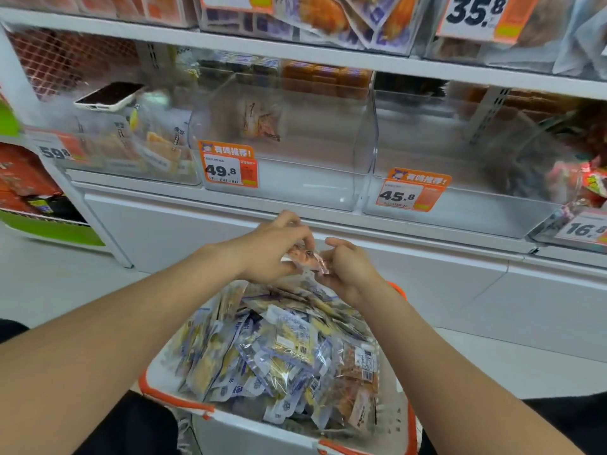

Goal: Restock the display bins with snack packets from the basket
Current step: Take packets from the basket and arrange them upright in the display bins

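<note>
Hands: left hand [272, 249] and right hand [349, 269] together, both pinching one pink snack packet [308, 259].
Basket [249, 431]: 6 o'clock, holding heaped packets [289, 356].
49.8 bin [295, 188]: 12 o'clock, lone packet [261, 121] inside.

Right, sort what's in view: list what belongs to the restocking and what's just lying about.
Job:
basket
pile of packets in it
single packet, pinched by left hand and right hand
bin tagged 49.8
bin tagged 45.8

Lying about:
phone on top of the far-left bin
green stand at the left edge
</note>
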`<state>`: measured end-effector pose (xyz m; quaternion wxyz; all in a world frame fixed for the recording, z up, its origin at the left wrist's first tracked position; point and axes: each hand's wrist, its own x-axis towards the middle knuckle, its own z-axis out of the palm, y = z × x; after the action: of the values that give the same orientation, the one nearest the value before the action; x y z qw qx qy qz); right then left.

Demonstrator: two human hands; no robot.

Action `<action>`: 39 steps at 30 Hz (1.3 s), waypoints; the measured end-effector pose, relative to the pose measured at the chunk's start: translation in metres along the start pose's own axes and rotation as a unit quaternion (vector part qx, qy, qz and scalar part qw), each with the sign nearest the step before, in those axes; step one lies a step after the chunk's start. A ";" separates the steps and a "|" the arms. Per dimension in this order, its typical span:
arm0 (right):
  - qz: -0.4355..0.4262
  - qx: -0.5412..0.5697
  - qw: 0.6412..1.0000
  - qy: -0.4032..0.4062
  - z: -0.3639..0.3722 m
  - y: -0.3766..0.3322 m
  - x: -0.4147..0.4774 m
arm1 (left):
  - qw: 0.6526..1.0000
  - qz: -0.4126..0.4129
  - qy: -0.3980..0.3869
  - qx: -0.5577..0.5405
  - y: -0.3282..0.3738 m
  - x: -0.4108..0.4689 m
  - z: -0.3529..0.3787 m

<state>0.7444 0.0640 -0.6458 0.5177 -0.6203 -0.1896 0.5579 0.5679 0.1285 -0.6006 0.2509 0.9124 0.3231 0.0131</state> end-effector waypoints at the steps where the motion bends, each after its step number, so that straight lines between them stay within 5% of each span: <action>1: 0.010 0.010 1.000 -0.017 0.003 -0.001 -0.002 | 0.999 0.000 0.033 -0.009 -0.003 0.000 -0.002; 6: -0.025 -0.115 0.990 -0.072 0.009 -0.005 -0.004 | 0.976 -0.109 0.097 -0.160 -0.019 -0.008 -0.017; 12: -0.158 -0.135 0.976 -0.066 0.010 -0.003 -0.004 | 0.849 -0.228 0.065 -0.473 -0.021 -0.017 -0.034; 16: -0.161 -0.109 0.976 -0.096 0.008 -0.002 -0.005 | 0.800 -0.266 0.118 -0.525 -0.018 -0.015 -0.035; 23: -0.131 -0.135 0.970 -0.152 0.002 -0.009 -0.012 | 0.838 -0.257 0.151 -0.457 -0.017 -0.012 -0.037; 30: -0.180 -0.150 0.962 -0.143 0.001 -0.011 -0.014 | 0.866 -0.205 0.086 -0.448 -0.011 -0.010 -0.043; 35: -0.291 -0.152 0.937 -0.115 0.019 -0.025 -0.025 | 0.912 -0.156 0.140 -0.352 -0.010 -0.009 -0.057; 39: -0.380 -0.126 0.916 -0.036 0.045 -0.045 -0.026 | 0.944 -0.111 0.289 -0.114 -0.016 -0.004 -0.087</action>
<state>0.7115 0.0796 -0.5871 0.6010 -0.5412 -0.4979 0.3130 0.5396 0.1761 -0.5312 0.2492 0.7932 0.4771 0.2847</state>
